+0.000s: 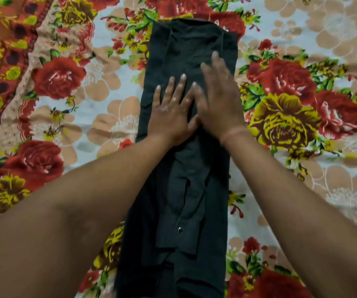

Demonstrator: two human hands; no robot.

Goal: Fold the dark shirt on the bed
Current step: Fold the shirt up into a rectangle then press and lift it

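The dark shirt (179,211) lies on the bed as a long narrow strip, sides folded inward, running from the near edge of the view to the far middle. A sleeve cuff with a shiny snap button shows on top near the bottom. My left hand (172,110) rests flat on the shirt's middle, fingers spread. My right hand (220,97) lies flat beside it, slightly blurred, partly overlapping the left hand's fingers. Neither hand grips the cloth.
The bed is covered by a floral sheet (291,100) with red and yellow roses on a pale ground. A patterned orange border band (3,61) runs along the left side. Flat sheet lies on both sides of the shirt.
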